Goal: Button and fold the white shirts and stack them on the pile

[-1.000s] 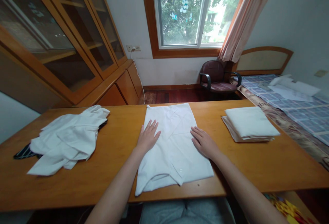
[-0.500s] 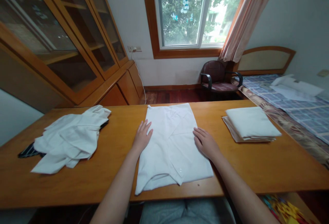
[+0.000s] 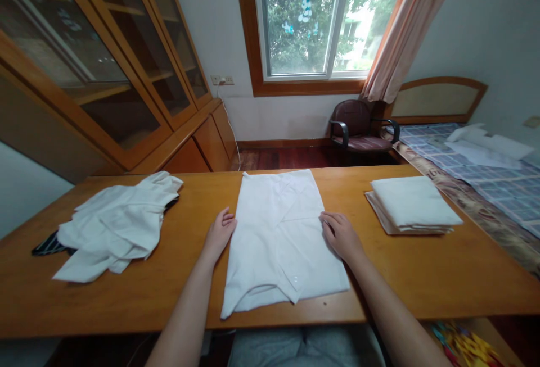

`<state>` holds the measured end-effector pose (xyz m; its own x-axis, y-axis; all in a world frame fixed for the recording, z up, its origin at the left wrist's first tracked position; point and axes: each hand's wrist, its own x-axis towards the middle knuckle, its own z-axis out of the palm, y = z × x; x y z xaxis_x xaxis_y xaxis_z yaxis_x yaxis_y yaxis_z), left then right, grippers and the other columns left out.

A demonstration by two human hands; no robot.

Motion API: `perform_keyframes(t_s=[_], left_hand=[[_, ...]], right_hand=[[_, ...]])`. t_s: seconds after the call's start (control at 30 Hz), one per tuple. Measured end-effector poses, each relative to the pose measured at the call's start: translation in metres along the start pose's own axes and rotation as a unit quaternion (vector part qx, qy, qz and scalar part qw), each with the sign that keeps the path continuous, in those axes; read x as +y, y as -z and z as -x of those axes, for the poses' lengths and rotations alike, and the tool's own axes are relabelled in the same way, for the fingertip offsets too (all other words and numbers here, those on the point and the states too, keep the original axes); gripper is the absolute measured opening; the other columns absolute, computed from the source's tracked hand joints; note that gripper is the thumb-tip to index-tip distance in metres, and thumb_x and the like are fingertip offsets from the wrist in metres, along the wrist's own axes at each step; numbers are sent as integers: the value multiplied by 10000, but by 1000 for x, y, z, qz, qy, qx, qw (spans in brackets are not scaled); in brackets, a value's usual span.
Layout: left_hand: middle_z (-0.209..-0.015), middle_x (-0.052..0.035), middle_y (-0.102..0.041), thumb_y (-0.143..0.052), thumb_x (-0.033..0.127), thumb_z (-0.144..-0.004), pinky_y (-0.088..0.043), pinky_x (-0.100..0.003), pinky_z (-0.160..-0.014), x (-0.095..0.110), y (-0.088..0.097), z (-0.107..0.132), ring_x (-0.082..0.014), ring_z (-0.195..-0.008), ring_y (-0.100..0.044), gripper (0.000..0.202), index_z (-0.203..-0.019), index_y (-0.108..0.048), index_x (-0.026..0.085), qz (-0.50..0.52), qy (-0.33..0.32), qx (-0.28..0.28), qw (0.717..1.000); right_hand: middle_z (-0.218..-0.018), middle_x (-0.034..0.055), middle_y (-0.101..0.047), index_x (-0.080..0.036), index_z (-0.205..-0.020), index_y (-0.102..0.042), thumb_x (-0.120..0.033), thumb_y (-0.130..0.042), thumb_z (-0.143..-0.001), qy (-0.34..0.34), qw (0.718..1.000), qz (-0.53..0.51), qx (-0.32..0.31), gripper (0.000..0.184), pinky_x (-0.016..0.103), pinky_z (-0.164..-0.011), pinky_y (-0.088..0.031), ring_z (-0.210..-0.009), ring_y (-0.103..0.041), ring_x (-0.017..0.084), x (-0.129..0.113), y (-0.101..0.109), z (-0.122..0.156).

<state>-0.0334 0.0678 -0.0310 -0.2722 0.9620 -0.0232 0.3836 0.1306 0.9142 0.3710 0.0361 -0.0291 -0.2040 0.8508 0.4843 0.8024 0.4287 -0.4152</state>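
Observation:
A white shirt [image 3: 276, 238] lies folded in a long rectangle on the wooden table [image 3: 192, 294], its neckline toward me. Three small marks show near the neck. My left hand [image 3: 219, 235] rests at the shirt's left edge, fingers loosely bent and apart, the thumb side by the cloth. On the opposite edge, my right hand [image 3: 341, 236] touches the fabric with its fingertips, fingers slightly bent. Neither hand visibly lifts any cloth. A crumpled pile of white clothes [image 3: 120, 223] lies to the left, and a stack of folded white cloth [image 3: 413, 201] sits to the right.
Dark striped fabric [image 3: 46, 244] pokes out under the left pile. Beyond the table stand a glass-door cabinet [image 3: 126, 58], an armchair [image 3: 356, 125] and a bed [image 3: 472, 159]. Colourful items [image 3: 468, 344] lie below the table's right front edge.
My left hand has slid left off the shirt's top to its left edge, its fingers bending more. My right hand has shifted slightly at the right edge. The shirt lies the same.

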Motion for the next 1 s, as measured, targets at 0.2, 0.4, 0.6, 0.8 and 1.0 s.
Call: perform_keyframes(t_s=[0.2, 0.4, 0.6, 0.8, 1.0], left_hand=[[-948, -73, -669, -686, 419, -742, -533, -352, -833, 8, 8, 5, -220, -871, -676, 729, -1378, -483, 129, -99, 34, -26, 994], [-808, -24, -628, -673, 443, -749, -506, -321, -737, 24, 0, 3, -220, -763, -650, 745, -1390, -472, 120, -173, 24, -60, 983], [-831, -13, -633, -624, 329, -768, -498, -311, -772, 27, -7, 5, -207, -789, -646, 615, -1348, -496, 169, -172, -3, -45, 984], [-856, -12, -603, -571, 380, -773, -496, -314, -766, 24, 3, 6, -198, -778, -620, 620, -1355, -495, 177, -154, -39, -16, 987], [-861, -12, -594, -545, 409, -779, -505, -317, -772, 41, 29, 5, -193, -776, -605, 590, -1328, -530, 192, -174, -68, 10, 982]], right_hand=[[-1130, 104, -699, -201, -1112, -692, -198, -504, -935, 3, 1000, -11, 3, 258, 439, -963, -501, -1041, -614, 250, 1, 0, 0], [-1133, 97, -697, -220, -1065, -711, -192, -511, -935, 19, 1000, -19, 0, 240, 437, -954, -504, -1037, -617, 247, 0, 1, 1], [-1124, 96, -696, -227, -1055, -713, -198, -514, -939, 22, 1000, -18, 5, 233, 438, -949, -505, -1038, -617, 248, 0, 0, 0], [-1146, 93, -691, -228, -1083, -705, -202, -508, -946, 23, 1000, -15, -4, 241, 438, -955, -505, -1047, -612, 244, -1, 1, 1], [-1157, 94, -692, -230, -1104, -711, -207, -481, -956, 19, 1000, -12, -19, 274, 445, -960, -503, -1051, -614, 247, -3, 4, 0]])
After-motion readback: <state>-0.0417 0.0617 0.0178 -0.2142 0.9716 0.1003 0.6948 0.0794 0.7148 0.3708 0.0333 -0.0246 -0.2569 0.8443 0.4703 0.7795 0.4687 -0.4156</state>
